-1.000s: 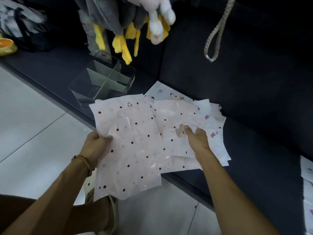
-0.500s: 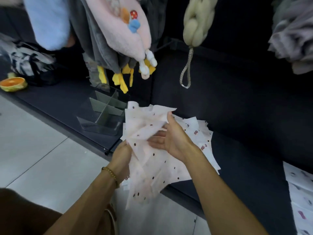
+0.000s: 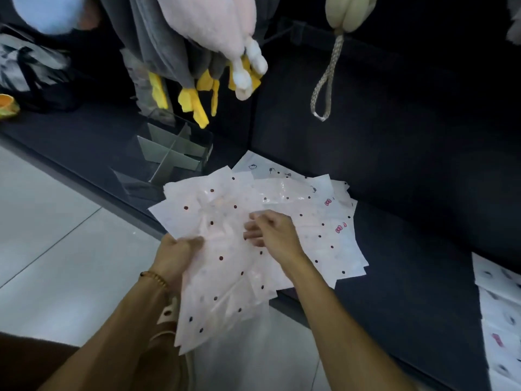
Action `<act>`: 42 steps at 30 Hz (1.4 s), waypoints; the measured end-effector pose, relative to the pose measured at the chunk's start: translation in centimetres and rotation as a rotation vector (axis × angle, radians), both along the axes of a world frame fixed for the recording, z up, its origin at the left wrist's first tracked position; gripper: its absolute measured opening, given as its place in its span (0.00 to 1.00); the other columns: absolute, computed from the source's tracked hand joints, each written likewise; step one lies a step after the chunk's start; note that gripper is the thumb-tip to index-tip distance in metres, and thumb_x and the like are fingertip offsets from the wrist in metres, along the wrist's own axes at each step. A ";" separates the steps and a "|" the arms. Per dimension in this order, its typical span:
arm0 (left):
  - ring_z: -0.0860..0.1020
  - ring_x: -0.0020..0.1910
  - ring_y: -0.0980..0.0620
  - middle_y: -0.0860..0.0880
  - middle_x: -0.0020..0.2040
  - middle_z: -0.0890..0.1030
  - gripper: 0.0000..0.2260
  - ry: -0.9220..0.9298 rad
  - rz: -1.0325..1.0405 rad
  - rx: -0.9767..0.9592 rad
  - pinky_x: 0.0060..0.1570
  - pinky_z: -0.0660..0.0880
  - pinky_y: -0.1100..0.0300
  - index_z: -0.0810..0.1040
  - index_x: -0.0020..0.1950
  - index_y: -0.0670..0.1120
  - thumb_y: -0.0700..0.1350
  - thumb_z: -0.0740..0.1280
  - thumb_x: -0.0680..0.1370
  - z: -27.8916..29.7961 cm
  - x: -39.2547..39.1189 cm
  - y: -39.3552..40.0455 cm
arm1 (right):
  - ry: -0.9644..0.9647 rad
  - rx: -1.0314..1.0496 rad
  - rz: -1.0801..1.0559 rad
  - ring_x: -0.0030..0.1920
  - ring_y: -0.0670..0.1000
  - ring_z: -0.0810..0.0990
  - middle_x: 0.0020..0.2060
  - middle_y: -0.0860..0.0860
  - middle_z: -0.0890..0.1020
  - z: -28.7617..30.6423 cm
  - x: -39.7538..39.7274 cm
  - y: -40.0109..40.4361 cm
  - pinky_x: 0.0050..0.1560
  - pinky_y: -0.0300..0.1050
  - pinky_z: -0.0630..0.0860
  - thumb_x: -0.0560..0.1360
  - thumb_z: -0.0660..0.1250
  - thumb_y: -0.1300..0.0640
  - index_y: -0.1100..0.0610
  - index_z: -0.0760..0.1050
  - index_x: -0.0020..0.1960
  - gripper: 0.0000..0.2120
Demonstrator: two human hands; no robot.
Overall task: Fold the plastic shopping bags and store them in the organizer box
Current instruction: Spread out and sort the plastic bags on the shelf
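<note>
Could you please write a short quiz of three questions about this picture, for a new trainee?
1. True or false: the left hand grips the pale dotted plastic shopping bag.
2. Where does the clear divided organizer box stand?
A. on the grey tiled floor
B. on the dark bench, beyond the bags
C. on the person's lap
3. Fill in: the right hand's grip pinches the ____.

Key
1. True.
2. B, on the dark bench.
3. Dotted bag.
</note>
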State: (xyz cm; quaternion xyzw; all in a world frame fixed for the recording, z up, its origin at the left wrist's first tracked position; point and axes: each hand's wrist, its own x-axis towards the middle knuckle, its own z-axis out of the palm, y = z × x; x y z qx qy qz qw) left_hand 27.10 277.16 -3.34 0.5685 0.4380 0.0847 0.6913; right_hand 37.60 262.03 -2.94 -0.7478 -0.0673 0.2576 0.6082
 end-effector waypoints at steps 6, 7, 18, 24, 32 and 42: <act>0.80 0.44 0.41 0.46 0.48 0.82 0.10 0.041 -0.061 0.042 0.38 0.77 0.55 0.77 0.55 0.46 0.37 0.67 0.75 -1.0 -0.6 3.6 | -0.358 -0.888 0.233 0.74 0.54 0.60 0.75 0.51 0.62 -7.2 4.4 -7.0 0.72 0.50 0.62 0.77 0.66 0.53 0.52 0.60 0.76 0.30; 0.80 0.45 0.40 0.45 0.48 0.82 0.10 0.052 -0.073 0.031 0.40 0.78 0.52 0.77 0.55 0.47 0.38 0.67 0.75 -1.2 -0.8 4.1 | -0.410 -0.937 0.352 0.77 0.53 0.52 0.78 0.49 0.53 -8.2 4.8 -7.3 0.74 0.52 0.56 0.76 0.66 0.51 0.50 0.54 0.78 0.35; 0.80 0.48 0.35 0.40 0.50 0.82 0.14 0.098 0.052 -0.037 0.49 0.77 0.38 0.78 0.57 0.43 0.35 0.68 0.72 -3.1 -2.2 6.1 | -0.617 -0.865 0.269 0.54 0.55 0.74 0.53 0.54 0.78 -10.2 6.5 -5.0 0.51 0.47 0.73 0.82 0.56 0.53 0.57 0.80 0.55 0.15; 0.81 0.44 0.39 0.41 0.48 0.83 0.12 0.072 0.075 -0.058 0.39 0.78 0.51 0.79 0.54 0.42 0.34 0.67 0.72 -3.7 -2.4 5.8 | -0.400 -0.471 -0.007 0.29 0.49 0.63 0.26 0.49 0.65 -5.4 6.4 -2.6 0.29 0.42 0.60 0.80 0.61 0.58 0.57 0.60 0.31 0.19; 0.82 0.46 0.41 0.46 0.48 0.85 0.07 -0.012 0.078 -0.102 0.47 0.79 0.46 0.80 0.49 0.47 0.38 0.69 0.73 -2.6 -2.0 3.5 | 0.095 -0.104 -0.022 0.23 0.48 0.67 0.22 0.44 0.67 0.0 1.8 4.2 0.27 0.36 0.67 0.71 0.65 0.55 0.53 0.63 0.30 0.15; 0.79 0.58 0.40 0.44 0.60 0.80 0.28 -0.336 -0.013 -0.496 0.57 0.76 0.43 0.75 0.65 0.50 0.67 0.56 0.76 -1.9 -2.8 3.4 | 0.625 0.404 -0.132 0.43 0.56 0.86 0.42 0.61 0.85 -1.0 -0.8 10.4 0.41 0.45 0.81 0.83 0.55 0.56 0.65 0.70 0.61 0.15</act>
